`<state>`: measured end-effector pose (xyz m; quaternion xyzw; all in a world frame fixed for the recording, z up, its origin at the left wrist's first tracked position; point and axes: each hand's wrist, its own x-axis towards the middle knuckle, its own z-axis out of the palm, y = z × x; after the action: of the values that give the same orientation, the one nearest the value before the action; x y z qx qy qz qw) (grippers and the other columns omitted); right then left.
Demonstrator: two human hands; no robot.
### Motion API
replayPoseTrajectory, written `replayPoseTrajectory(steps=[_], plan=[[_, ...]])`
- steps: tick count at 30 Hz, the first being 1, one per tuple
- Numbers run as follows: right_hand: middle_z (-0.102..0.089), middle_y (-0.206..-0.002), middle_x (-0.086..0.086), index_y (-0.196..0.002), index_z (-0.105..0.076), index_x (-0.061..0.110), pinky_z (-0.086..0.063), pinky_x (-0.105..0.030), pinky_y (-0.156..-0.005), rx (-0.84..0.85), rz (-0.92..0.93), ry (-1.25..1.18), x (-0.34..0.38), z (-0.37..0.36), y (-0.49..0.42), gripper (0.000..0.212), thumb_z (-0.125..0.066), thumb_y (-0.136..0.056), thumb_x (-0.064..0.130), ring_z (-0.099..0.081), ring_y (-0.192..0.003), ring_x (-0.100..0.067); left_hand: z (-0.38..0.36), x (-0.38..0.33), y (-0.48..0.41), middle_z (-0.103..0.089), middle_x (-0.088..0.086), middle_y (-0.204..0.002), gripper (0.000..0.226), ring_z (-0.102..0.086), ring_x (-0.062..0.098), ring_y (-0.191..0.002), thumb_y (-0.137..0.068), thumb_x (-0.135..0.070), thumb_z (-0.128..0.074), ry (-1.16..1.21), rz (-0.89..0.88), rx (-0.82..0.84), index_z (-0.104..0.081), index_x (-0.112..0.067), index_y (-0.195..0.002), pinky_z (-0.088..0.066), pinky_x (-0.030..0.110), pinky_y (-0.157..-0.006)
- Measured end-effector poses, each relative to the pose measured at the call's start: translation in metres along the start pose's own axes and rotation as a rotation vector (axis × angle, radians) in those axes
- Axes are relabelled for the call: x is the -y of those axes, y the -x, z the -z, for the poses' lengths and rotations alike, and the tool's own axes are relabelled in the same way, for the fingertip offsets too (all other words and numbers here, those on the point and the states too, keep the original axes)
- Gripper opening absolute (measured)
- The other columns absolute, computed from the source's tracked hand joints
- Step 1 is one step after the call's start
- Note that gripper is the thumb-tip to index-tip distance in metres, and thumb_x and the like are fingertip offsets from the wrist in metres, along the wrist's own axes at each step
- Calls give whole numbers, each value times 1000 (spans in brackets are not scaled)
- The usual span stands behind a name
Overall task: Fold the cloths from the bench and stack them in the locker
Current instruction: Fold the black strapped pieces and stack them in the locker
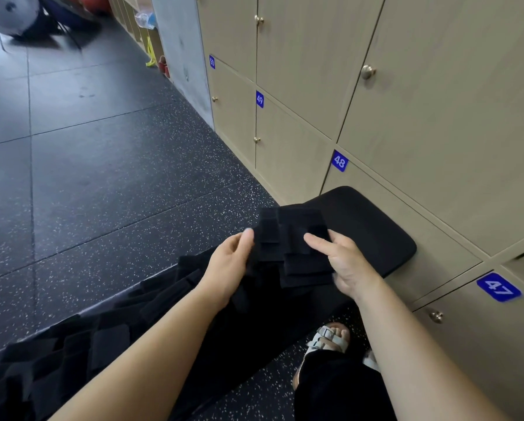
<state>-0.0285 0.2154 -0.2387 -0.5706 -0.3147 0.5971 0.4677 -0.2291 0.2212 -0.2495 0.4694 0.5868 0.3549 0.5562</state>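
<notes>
Head-camera view: left hand (233,262) and right hand (347,264) each pinch a side of a stack of folded black cloths (294,238) just above the bench (376,226). Folding seems finished for these; stacking next calls for opening a closed locker (406,123).

Folded black cloths (297,253), uneven stack, in our left hand (228,264) and right hand (347,262); loose cloths (102,338) overlapping, left of grip.
</notes>
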Motion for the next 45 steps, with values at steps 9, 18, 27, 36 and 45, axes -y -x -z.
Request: replayPoseTrajectory(steps=[9, 18, 27, 36, 45], plan=[[-72, -108, -11, -114, -65, 9, -54, -41, -91, 16, 103, 65, 31, 9, 38, 31, -71, -85, 18, -68, -104, -27, -39, -58, 31, -70, 15, -112, 30, -70, 26, -86, -102, -22, -48, 527, 184, 347, -61, -5, -123, -61, 40, -76], [-68, -107, 5, -105, -56, 31, -55, -36, -88, -345, 370, 294, 46, 42, 133, 59, -78, -55, 50, -66, -99, -10, -87, -93, 105, -75, 11, -95, 12, -74, 24, -81, -96, -11, -57, 532, 42, 264, -68, -12, -102, -58, 33, -60], [-68, -90, 9, -92, -60, 19, -56, -34, -78, -655, 379, 298, 49, 96, 204, 28, -79, -74, 28, -66, -85, -12, -157, -105, 155, -74, 8, -107, 22, -71, 29, -98, -98, -23, -57, 461, 26, 328, -62, -16, -118, -54, 52, -92], [-63, -101, 6, -107, -55, 15, -50, -35, -81, -770, 264, 436, 36, 172, 229, 26, -63, -87, 30, -60, -96, -17, -235, -90, 170, -72, 9, -107, 18, -70, 28, -97, -97, -12, -58, 367, 62, 312, -61, -13, -114, -58, 46, -86], [-55, -71, -7, -78, -59, 0, -37, -30, -62, -789, 245, 80, 49, 272, 195, 13, -72, -77, 2, -47, -66, -17, -277, -81, 127, -70, 9, -109, 17, -69, 28, -98, -96, -11, -60, 298, 79, 255, -61, -14, -113, -57, 46, -86]])
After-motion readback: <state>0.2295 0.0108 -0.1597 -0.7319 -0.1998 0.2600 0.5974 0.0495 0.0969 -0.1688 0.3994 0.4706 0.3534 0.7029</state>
